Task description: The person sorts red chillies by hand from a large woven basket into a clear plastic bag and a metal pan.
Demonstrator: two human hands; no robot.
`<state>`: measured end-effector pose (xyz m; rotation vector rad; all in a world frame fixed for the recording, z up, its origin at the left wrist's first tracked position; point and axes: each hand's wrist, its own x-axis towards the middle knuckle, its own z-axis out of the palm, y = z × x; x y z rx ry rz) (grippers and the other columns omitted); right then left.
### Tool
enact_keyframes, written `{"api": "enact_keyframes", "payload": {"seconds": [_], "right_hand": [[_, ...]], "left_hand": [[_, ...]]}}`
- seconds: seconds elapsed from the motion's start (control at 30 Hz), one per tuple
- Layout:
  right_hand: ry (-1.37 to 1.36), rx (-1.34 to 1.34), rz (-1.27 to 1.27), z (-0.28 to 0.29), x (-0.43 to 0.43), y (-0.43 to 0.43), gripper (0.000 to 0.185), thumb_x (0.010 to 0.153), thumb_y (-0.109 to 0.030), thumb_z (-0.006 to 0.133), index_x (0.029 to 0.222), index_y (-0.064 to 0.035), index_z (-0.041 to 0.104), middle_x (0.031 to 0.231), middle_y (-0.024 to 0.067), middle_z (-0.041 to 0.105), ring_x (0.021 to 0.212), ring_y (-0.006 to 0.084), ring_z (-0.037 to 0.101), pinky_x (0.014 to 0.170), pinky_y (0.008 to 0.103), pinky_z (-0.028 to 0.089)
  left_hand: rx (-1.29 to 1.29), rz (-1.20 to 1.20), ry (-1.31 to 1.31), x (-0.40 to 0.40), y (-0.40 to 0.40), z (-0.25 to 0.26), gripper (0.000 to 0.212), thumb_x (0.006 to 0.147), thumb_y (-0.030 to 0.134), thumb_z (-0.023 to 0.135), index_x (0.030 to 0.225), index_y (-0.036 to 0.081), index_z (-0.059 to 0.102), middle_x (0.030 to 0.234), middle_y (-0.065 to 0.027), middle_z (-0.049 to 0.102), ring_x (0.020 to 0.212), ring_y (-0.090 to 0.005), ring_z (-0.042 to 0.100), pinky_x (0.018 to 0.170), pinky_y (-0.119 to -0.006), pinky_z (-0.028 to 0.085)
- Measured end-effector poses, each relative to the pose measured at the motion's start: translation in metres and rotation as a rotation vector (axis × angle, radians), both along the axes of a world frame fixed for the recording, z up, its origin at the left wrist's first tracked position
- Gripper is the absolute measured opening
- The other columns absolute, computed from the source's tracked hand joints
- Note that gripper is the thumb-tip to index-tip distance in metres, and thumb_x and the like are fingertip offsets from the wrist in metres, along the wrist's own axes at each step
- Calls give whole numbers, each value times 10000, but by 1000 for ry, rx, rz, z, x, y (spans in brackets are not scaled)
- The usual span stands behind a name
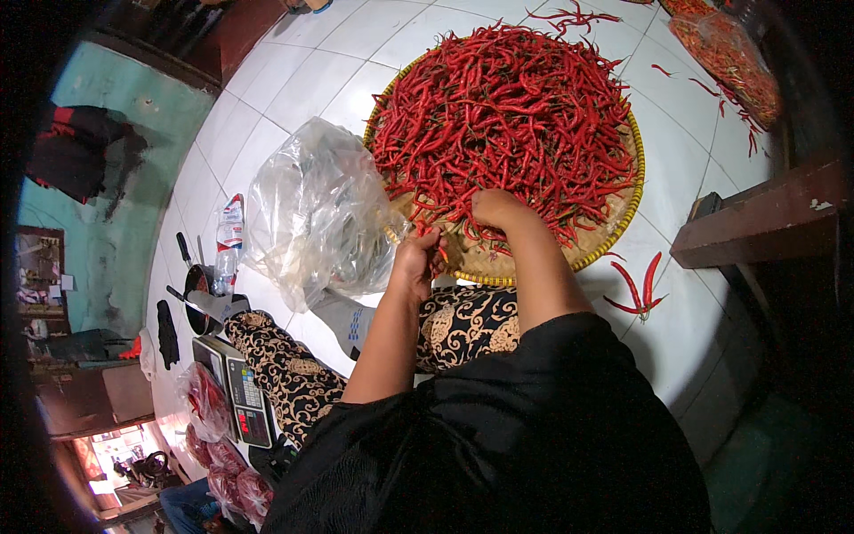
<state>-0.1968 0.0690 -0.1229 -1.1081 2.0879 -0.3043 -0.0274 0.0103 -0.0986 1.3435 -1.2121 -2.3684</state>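
A large heap of red chili peppers [500, 120] fills a round woven bamboo tray [640, 167] with a yellow rim, on the floor before me. My left hand [417, 260] is closed around a few red chilies [423, 230] at the tray's near left edge. Against the lower part of the heap rests my right hand [497, 208], bent at the wrist; its fingertips are hidden, so what it grips cannot be told. A large clear plastic bag [320, 207] stands just left of the tray, beside my left hand.
A digital scale [247, 400], bags of red chilies [207, 400], a plastic bottle [229, 240] and a pan [199, 300] lie at left. Loose chilies [640, 294] are on the tiles at right, near a wooden beam [754, 227]. A filled bag [727, 60] stands upper right.
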Motion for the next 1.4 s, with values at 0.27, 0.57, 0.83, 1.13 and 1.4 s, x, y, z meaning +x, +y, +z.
{"api": "enact_keyframes", "payload": {"seconds": [0.27,0.57,0.83,1.13,1.4], "right_hand": [[-311,-246,-127,42,-7,13,154,689,-128,528,778,-24,598,642,113,589,555,225,566,507,329,444],[-967,-363,-288,65,3,27,58,731,-58,522,746,-12,554,577,50,551,448,109,511,390,206,398],[-791,-375,-228,59,11,13,47,748,-57,513,772,-34,546,608,49,552,496,114,520,427,216,408],[-1068,-403,-199,68,13,23,41,751,-98,516,777,-70,527,648,-8,501,523,75,475,454,216,354],[-653,-470,-182,39,1,24,176,727,-68,477,876,-43,569,779,93,576,680,198,554,604,301,429]], "left_hand": [[-107,-29,-18,6,-2,4,177,822,187,515,980,108,506,615,27,505,439,-69,397,401,-193,285],[-57,-290,79,1,11,34,155,819,219,537,931,112,548,627,59,488,489,-55,423,431,-176,310],[-584,-255,111,-4,3,9,214,764,132,618,959,57,572,810,9,588,694,-61,527,611,-193,415],[-611,-274,85,4,-2,33,155,758,102,611,899,38,598,774,21,568,705,-65,497,655,-195,386],[-274,-134,20,11,-5,27,128,786,180,570,856,73,566,697,14,568,492,-45,401,443,-186,271]]}}
